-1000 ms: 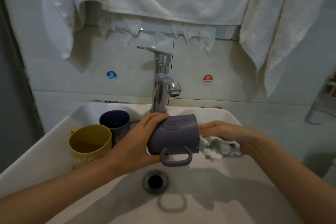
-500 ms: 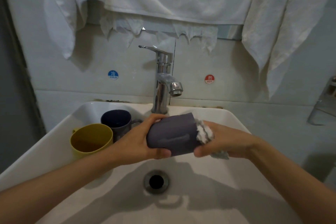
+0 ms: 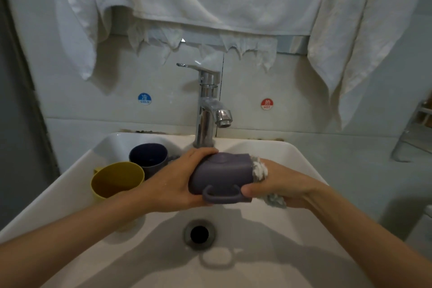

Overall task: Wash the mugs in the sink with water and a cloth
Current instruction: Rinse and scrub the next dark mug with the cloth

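Over the smooth white basin [image 3: 77, 170], my left hand [image 3: 173, 182] grips the matte purple mug [image 3: 222, 173] sideways while my right hand [image 3: 282, 184] pinches a fluffy cloth [image 3: 259, 169] at its mouth, with a yellow mug [image 3: 117, 180] and a navy mug [image 3: 148, 155] upright at left.

Held mug [image 3: 222, 173] over the drain [image 3: 199, 234], tap [image 3: 207, 110] behind, cloth [image 3: 259, 169] at its right

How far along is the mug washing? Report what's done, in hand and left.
Done: nothing visibly finished; no mug is set outside the sink. In hand: the left hand grips the purple mug sideways while the right hand presses the cloth into its mouth. Left: the yellow mug and dark blue mug wait at the sink's back left; no water runs from the faucet, so rinsing looks pending.
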Demonstrator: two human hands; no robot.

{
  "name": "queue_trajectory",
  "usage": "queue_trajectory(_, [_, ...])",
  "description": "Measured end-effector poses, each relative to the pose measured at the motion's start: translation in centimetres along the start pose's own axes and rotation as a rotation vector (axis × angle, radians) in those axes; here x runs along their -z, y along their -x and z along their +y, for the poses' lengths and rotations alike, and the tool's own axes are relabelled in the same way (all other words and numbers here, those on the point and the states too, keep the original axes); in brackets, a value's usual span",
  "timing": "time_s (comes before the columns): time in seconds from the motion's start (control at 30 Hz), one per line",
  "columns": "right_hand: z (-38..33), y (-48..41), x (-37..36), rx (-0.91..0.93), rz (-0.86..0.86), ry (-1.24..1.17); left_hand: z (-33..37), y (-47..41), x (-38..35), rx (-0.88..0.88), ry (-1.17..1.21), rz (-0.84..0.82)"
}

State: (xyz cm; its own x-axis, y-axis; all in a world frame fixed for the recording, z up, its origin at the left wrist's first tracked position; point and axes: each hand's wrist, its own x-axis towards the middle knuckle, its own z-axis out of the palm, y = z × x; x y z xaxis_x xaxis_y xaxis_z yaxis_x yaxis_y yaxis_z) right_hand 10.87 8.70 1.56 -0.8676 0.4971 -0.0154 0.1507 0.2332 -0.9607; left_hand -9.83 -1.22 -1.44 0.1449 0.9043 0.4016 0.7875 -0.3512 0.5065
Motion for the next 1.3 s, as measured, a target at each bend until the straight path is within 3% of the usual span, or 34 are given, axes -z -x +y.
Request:
queue_trajectory(0.13, [-0.4, 0.1, -1.1, -0.011, -0.184, 0.046, 0.0, 0.1, 1.3, 0.379, 0.423, -0.276])
queue_trajectory(0.2, [-0.2, 0.0, -1.7, -0.015, -0.18, 0.088, 0.0, 0.7, 1.4, 0.556, 0.662, -0.331])
queue_trajectory(0.33, [0.6, -0.5, -2.7, -0.075, -0.079, -0.02, 1.1, 2.0, 0.6, 0.753, 0.8, -0.169])
queue_trajectory(0.43, [0.5, -0.8, -3.0, -0.184, -0.018, -0.275, 2.4, 2.2, 0.3, 0.722, 0.678, 0.001])
queue_trajectory(0.53, [-0.1, -0.3, -2.9, -0.269, -0.003, -0.5, 3.4, 2.6, 0.4, 0.582, 0.5, -0.036])
queue_trajectory(0.6, [-0.6, 0.5, -2.8, -0.271, -0.004, -0.522, 4.1, 3.0, 0.4, 0.531, 0.44, -0.024])
queue_trajectory(0.67, [-0.9, 1.1, -2.8, -0.207, 0.003, -0.336, 4.6, 3.1, 0.1, 0.533, 0.479, 0.02])
queue_trajectory(0.8, [-1.9, 1.6, -3.0, -0.056, 0.035, 0.315, 5.0, 2.9, 0.3, 0.752, 0.775, 0.033])
queue_trajectory(0.9, [-2.6, 1.7, -3.1, -0.056, 0.029, 0.456, 5.0, 2.8, 0.5, 0.787, 0.804, 0.012])
queue_trajectory(0.97, [-2.5, 1.8, -3.1, -0.035, 0.019, 0.265, 5.1, 2.9, 0.4, 0.669, 0.666, 0.07])
queue_trajectory(1.07, [-2.2, 1.7, -3.2, -0.099, 0.05, -0.291, 4.4, 3.3, 0.3, 0.345, 0.311, 0.118])
queue_trajectory(1.13, [-2.4, 1.6, -3.5, -0.149, 0.09, -0.506, 3.9, 3.6, 0.5, 0.243, 0.203, 0.124])
queue_trajectory(1.2, [-2.6, 1.6, -3.8, -0.155, 0.099, -0.552, 3.8, 3.6, 0.6, 0.241, 0.177, 0.126])
queue_trajectory(1.3, [-2.6, 1.4, -4.4, -0.084, 0.086, -0.308, 3.8, 3.1, 0.6, 0.429, 0.317, 0.112])
